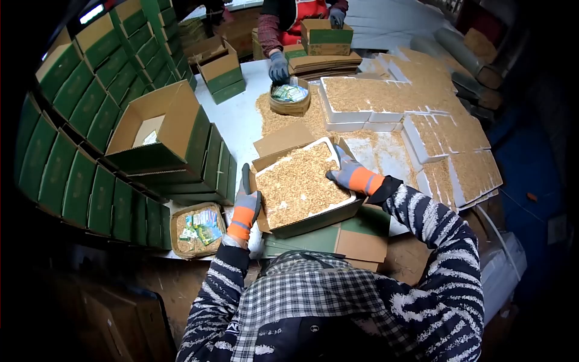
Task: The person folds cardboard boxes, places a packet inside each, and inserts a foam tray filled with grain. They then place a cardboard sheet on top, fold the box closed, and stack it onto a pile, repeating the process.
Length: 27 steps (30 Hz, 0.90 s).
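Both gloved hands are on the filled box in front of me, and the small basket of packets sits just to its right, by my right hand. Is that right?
Not quite. The head view shows the basket of packets to the left of the box, by the left hand, not by the right hand. Both gloved hands are on the filled box, as you said.

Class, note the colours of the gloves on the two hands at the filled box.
Gloves: grey with orange bands, clearest in head view.
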Motion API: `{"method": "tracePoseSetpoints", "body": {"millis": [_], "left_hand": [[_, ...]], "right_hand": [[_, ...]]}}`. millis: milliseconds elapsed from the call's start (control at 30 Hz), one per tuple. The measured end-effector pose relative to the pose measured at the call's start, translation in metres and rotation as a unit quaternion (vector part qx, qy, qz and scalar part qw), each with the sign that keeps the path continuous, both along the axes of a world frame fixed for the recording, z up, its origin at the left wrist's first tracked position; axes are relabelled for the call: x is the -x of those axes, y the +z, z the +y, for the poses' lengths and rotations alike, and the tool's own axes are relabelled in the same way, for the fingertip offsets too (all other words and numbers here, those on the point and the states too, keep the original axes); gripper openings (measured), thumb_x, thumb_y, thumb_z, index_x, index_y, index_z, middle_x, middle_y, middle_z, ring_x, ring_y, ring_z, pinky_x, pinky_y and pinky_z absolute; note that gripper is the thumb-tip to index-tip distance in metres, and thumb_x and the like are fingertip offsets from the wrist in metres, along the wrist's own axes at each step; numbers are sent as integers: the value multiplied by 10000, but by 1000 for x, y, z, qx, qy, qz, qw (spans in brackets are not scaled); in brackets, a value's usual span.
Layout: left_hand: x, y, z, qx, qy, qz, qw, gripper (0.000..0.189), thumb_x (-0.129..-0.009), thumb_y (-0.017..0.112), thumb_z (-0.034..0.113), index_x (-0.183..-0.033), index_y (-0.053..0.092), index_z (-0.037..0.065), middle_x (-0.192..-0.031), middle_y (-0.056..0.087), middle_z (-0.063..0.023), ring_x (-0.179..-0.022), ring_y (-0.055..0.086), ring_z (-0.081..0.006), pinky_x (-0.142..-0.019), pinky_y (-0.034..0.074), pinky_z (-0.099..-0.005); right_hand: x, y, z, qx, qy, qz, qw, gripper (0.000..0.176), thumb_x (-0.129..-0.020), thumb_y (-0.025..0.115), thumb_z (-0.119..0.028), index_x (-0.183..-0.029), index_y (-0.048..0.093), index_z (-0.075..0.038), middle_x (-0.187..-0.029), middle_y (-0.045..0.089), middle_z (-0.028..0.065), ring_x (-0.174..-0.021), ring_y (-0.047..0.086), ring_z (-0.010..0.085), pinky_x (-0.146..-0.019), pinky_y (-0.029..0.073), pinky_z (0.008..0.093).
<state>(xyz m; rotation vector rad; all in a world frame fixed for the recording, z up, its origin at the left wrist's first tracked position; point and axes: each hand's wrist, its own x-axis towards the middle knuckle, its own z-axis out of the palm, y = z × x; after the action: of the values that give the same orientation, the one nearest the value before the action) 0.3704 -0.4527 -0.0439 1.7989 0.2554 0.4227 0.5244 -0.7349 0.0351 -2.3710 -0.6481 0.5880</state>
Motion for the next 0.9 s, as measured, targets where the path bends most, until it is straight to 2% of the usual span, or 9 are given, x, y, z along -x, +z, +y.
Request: {"method": "tracePoseSetpoints", "body": {"millis": [100, 200, 233, 367, 467, 633, 700, 867, 900], "left_hand": [[7, 24, -13, 6, 1, 20, 1000, 795, -768, 446, -80, -1526, 272, 83, -1483, 419, -136, -1239, 484, -212, -997, 393, -248], [7, 30, -21, -45, 13, 30, 998, 769, -768, 435, -76, -1511, 301, 68, -1495, 402, -155, -1331, 434, -253, -1082, 338, -283], [7, 31, -23, -37, 26, 76, 996, 770, -766, 438, -73, -1510, 303, 66, -1496, 398, -162, -1349, 414, -250, -1094, 323, -283], [8, 24, -6, -94, -30, 33, 995, 794, -756, 436, -77, -1522, 278, 65, -1543, 345, -113, -1437, 286, -220, -1151, 220, -283], [9, 31, -11, -54, -30, 38, 997, 769, -776, 460, -62, -1516, 291, 62, -1537, 354, -108, -1435, 285, -207, -1155, 220, -293], [-3, 23, -22, -106, -18, 6, 994, 659, -865, 583, 56, -1481, 350, 50, -1520, 373, -126, -1398, 349, -222, -1153, 252, -315], [-1, 33, -27, -67, 4, 10, 998, 594, -916, 612, 150, -1458, 392, 47, -1496, 408, -124, -1383, 370, -224, -1144, 268, -318], [28, 20, -16, 69, 80, -27, 994, 431, -982, 562, 225, -1372, 510, 50, -1329, 575, -125, -1208, 561, -215, -1015, 428, -312], [38, 5, -4, -67, 117, -34, 990, 413, -954, 599, 213, -1336, 544, 66, -1276, 601, -129, -1139, 601, -230, -953, 475, -316]], "right_hand": [[4, 16, 12, 262, 79, -93, 957, 638, -863, 620, -341, -1373, 472, 14, -1175, 624, 285, -1101, 616, 375, -936, 477, 418], [-8, -23, 16, 349, 280, -216, 868, 374, -884, 548, -326, -954, 741, -14, -1078, 679, 229, -1037, 642, 361, -903, 495, 411], [-5, -31, 23, 346, 262, -238, 869, 384, -878, 548, -338, -996, 727, -19, -1045, 692, 211, -981, 660, 357, -887, 505, 426], [11, 52, 31, 155, 172, -226, 946, 371, -907, 531, -358, -1025, 706, -52, -939, 712, 158, -909, 679, 322, -816, 527, 436], [-52, 38, -5, -281, -112, -111, 947, 275, -885, 623, -219, -1110, 687, -76, -832, 708, 134, -717, 681, 244, -703, 529, 328], [-170, -216, -9, -36, -261, -67, 962, 964, -679, 818, -316, -1461, 332, -33, -1323, 535, 270, -1233, 530, 369, -1025, 439, 410], [-179, -306, -22, -23, -233, 27, 972, 890, -680, 797, -195, -1433, 352, -32, -1151, 640, 230, -1031, 635, 341, -903, 504, 409], [-163, -277, -71, -146, -237, -29, 960, 536, -725, 745, -123, -1228, 597, -12, -899, 707, 130, -781, 665, 227, -730, 538, 348], [-166, -268, -81, -169, -252, -42, 952, 473, -734, 735, -109, -1187, 646, -8, -849, 720, 110, -731, 672, 204, -695, 545, 336]]}}
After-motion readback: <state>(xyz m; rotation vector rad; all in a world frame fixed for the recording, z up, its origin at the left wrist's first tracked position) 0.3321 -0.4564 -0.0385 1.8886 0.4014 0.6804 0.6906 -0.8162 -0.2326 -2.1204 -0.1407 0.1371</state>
